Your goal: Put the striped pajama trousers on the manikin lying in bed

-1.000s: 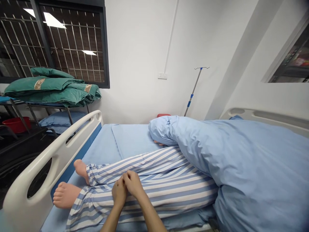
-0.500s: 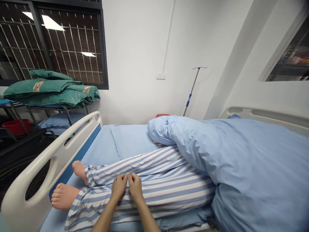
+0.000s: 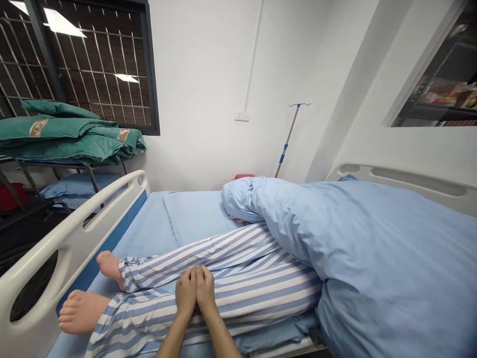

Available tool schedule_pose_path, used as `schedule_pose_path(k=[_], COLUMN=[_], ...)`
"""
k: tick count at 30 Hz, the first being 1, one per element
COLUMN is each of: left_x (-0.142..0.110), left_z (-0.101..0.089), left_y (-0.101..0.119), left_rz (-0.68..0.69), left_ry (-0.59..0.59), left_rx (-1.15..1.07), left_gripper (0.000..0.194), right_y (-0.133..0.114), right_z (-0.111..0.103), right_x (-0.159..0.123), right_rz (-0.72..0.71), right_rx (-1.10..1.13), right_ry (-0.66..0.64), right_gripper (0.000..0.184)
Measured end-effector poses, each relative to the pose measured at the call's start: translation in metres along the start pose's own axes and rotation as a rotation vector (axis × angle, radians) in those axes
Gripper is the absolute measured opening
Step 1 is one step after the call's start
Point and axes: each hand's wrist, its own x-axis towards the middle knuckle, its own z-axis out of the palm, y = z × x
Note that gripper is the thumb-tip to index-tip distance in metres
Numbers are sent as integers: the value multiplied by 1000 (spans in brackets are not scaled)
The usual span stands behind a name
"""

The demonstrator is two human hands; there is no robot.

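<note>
My left hand (image 3: 185,292) and my right hand (image 3: 205,288) lie side by side, fingers touching, on the striped blue-and-white pyjama trousers (image 3: 223,293) of a person lying on the bed. Neither hand visibly grips the cloth. Two bare feet (image 3: 82,312) stick out of the trouser cuffs near the bed rail. A light blue quilt (image 3: 372,238) hides the person's upper body and head, with only a bit of a hand (image 3: 236,219) showing at its edge.
A white bed side rail (image 3: 63,248) runs along the left of the blue mattress sheet (image 3: 149,233). Green folded quilts (image 3: 70,134) sit on a metal rack beneath a barred window (image 3: 85,69). An IV pole (image 3: 286,141) stands behind the bed, with a white bed end (image 3: 402,181) at right.
My hands have gone from overlapping to lying side by side on the trousers. The whole scene has slid left in the view as my head turned right.
</note>
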Motion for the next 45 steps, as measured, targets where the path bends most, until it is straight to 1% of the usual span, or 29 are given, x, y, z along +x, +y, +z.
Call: schedule_pose_path(k=[5, 7, 10, 12, 14, 16, 19, 22, 24, 26, 28, 30, 32, 34, 36, 37, 39, 40, 42, 43, 45], left_x=[0, 1, 1, 1, 0, 0, -2, -4, -6, -6, -5, -2, 3, 6, 8, 8, 5, 3, -3, -5, -9], left_z=[-2, -2, -2, -2, -2, -3, -3, -3, -2, -1, 2, 6, 10, 13, 16, 17, 22, 25, 31, 34, 39], left_y=[-6, -6, -4, -3, -1, 1, 2, 3, 3, 5, 11, 24, 44, 67, 84, 88, 84, 78, 59, 50, 35], left_rz=[25, 18, 17, 29, 32, 28, 38, 51, 48, 34, 6, -48, -113, -148, -161, -172, -211, -218, -185, -150, -89], left_ry=[-17, 1, -5, -25, -16, 9, 8, -6, -4, -5, -13, -22, -49, -84, -93, -77, -5, 36, 97, 106, 83], left_rx=[98, 120, 101, 62, 24, 7, 23, 68, 95, 91, 12, -166, -396, -592, -727, -771, -783, -732, -536, -424, -252], left_gripper=[33, 32, 33, 37, 39, 39, 38, 36, 35, 34, 34, 38, 46, 52, 54, 55, 54, 53, 50, 48, 45], right_y=[3, -1, -22, -40, -48, -41, -11, 12, 17, 16, 15, 14, 15, 16, 15, 15, 13, 12, 10, 10, 11], right_z=[0, -3, -13, -21, -26, -28, -28, -28, -31, -34, -37, -39, -41, -42, -44, -44, -46, -46, -47, -47, -46], right_x=[-2, 2, 13, 22, 26, 24, 12, 4, 5, 9, 12, 13, 13, 12, 12, 12, 11, 11, 11, 10, 10], right_rz=[-42, -39, -72, -153, -216, -192, -106, -92, -74, -37, -11, -8, -17, -20, -12, -2, 29, 47, 72, 78, 82], right_rx=[-16, -40, -189, -280, -289, -268, -292, -293, -237, -163, -101, -62, -29, 12, 46, 58, 67, 66, 65, 67, 82], right_ry=[-1, -47, -157, -208, -232, -219, -126, -76, -83, -81, -64, -46, -41, -53, -67, -67, -56, -44, -22, -12, 5], right_gripper=[35, 35, 37, 38, 39, 41, 41, 40, 41, 42, 44, 45, 45, 46, 47, 47, 47, 47, 47, 47, 47])
